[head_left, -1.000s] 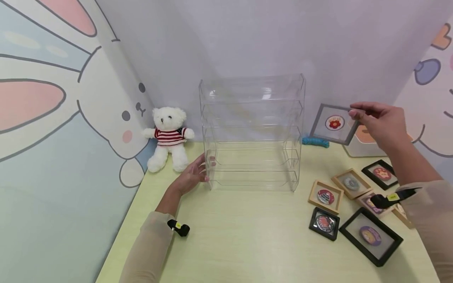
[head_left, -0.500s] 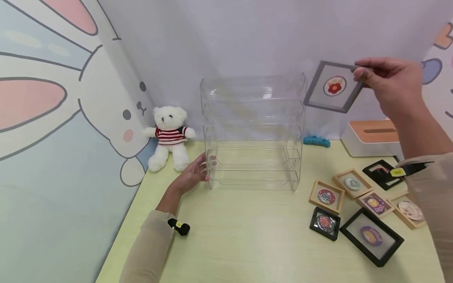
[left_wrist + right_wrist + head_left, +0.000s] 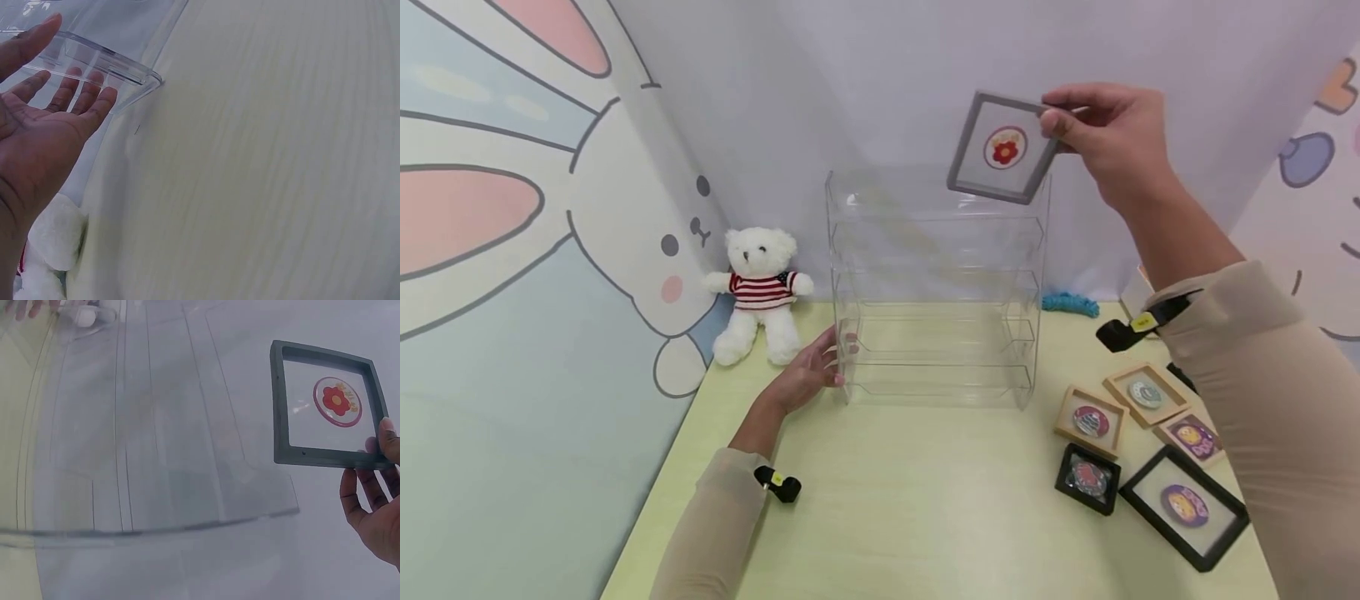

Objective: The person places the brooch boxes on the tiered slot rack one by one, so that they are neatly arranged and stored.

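My right hand [image 3: 1116, 137] pinches a grey display frame [image 3: 1004, 147] by its upper right corner, thumb in front. The frame's clear window holds a round badge with a red flower. It is raised, overlapping the top right of a clear tiered acrylic rack [image 3: 936, 364] in the head view. My left hand [image 3: 805, 377] rests at the rack's lower left side. In the left wrist view its fingers [image 3: 65, 94] are spread and relaxed by the clear panel. From the right wrist view, the frame [image 3: 281, 419] stands off the rack's upper end.
Several small badge frames lie at the right, including a large black frame [image 3: 1183, 507], a small black one [image 3: 1087, 478] and a wooden one [image 3: 1091, 421]. A white teddy bear [image 3: 760, 292] sits left of the rack. Blue cord [image 3: 1071, 303] lies right of it.
My right hand has lifted the grey frame from beside the rack, then carried it left to the rack's top right. The left hand has stayed at the rack's side.
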`<action>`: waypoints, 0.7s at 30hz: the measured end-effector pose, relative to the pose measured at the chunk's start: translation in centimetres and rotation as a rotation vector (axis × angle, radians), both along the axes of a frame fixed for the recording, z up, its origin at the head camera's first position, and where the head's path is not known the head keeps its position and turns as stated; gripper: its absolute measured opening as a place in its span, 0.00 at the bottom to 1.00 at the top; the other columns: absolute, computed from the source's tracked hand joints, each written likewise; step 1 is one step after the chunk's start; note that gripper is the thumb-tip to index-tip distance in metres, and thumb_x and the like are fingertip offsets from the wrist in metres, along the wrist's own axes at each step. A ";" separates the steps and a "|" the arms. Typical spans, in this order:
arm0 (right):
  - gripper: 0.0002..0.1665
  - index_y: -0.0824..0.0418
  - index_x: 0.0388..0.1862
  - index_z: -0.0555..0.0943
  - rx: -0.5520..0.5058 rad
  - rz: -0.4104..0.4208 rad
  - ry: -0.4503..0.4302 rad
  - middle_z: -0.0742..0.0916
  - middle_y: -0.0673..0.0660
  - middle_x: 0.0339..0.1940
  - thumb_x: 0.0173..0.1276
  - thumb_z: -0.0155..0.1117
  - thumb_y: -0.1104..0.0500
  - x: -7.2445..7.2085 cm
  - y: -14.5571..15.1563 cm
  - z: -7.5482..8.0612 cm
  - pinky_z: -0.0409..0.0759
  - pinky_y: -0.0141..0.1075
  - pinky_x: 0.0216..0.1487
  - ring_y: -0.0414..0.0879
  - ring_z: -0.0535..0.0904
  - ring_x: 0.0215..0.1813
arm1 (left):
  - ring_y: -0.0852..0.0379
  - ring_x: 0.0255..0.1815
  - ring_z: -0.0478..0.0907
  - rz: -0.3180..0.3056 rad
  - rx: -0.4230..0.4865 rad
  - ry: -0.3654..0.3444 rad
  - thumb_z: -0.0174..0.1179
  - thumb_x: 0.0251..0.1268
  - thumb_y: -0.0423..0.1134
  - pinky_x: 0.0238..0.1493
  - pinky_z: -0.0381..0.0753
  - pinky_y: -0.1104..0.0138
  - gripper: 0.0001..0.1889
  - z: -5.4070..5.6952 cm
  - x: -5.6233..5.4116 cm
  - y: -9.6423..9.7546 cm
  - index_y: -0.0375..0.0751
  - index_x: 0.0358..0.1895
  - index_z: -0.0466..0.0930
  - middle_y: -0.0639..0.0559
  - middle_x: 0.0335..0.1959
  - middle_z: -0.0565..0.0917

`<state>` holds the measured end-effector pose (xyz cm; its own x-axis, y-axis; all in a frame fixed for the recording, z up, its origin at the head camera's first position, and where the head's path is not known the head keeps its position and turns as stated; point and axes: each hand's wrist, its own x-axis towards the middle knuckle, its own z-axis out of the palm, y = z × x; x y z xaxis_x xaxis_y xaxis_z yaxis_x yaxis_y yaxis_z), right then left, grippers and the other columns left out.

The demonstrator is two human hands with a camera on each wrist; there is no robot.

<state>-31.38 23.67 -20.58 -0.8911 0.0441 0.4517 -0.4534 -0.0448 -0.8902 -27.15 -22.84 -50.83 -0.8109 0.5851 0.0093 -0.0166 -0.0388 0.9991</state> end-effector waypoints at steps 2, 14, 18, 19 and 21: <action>0.20 0.67 0.56 0.93 0.001 0.003 -0.022 0.90 0.53 0.46 0.67 0.81 0.62 -0.5 -1.3 0.2 0.88 0.26 0.50 0.45 0.88 0.46 | 0.28 0.89 0.50 0.000 0.000 -0.001 0.54 0.71 0.16 0.69 0.78 0.58 0.52 -0.1 0.0 0.1 0.40 0.93 0.37 0.31 0.89 0.53; 0.19 0.58 0.58 0.94 0.084 -0.060 -0.191 0.89 0.50 0.53 0.68 0.80 0.60 -2.3 -7.9 0.7 0.89 0.34 0.59 0.46 0.90 0.53 | 0.27 0.88 0.50 -0.012 0.002 0.003 0.55 0.72 0.17 0.65 0.79 0.61 0.52 0.0 0.0 0.5 0.42 0.93 0.38 0.31 0.89 0.54; 0.19 0.56 0.60 0.93 0.216 -0.104 -0.191 0.89 0.48 0.55 0.71 0.78 0.58 -2.9 -9.9 0.3 0.87 0.37 0.65 0.44 0.88 0.54 | 0.27 0.89 0.50 -0.014 0.003 0.004 0.55 0.71 0.16 0.69 0.77 0.58 0.53 -0.1 -0.1 0.4 0.41 0.93 0.37 0.32 0.89 0.53; 0.19 0.54 0.61 0.93 0.266 -0.115 -0.186 0.89 0.48 0.57 0.72 0.78 0.57 -3.0 -10.4 0.2 0.87 0.37 0.65 0.43 0.88 0.54 | 0.27 0.89 0.50 -0.013 0.000 0.004 0.55 0.71 0.15 0.69 0.77 0.58 0.53 -0.1 -0.1 0.4 0.40 0.93 0.37 0.32 0.89 0.53; 0.20 0.52 0.63 0.93 0.352 -0.129 -0.177 0.89 0.49 0.62 0.74 0.77 0.55 -3.3 -11.2 -0.1 0.86 0.36 0.63 0.42 0.87 0.55 | 0.28 0.89 0.50 -0.008 -0.003 0.000 0.55 0.70 0.15 0.69 0.77 0.57 0.53 -0.1 0.0 0.4 0.40 0.92 0.36 0.33 0.89 0.53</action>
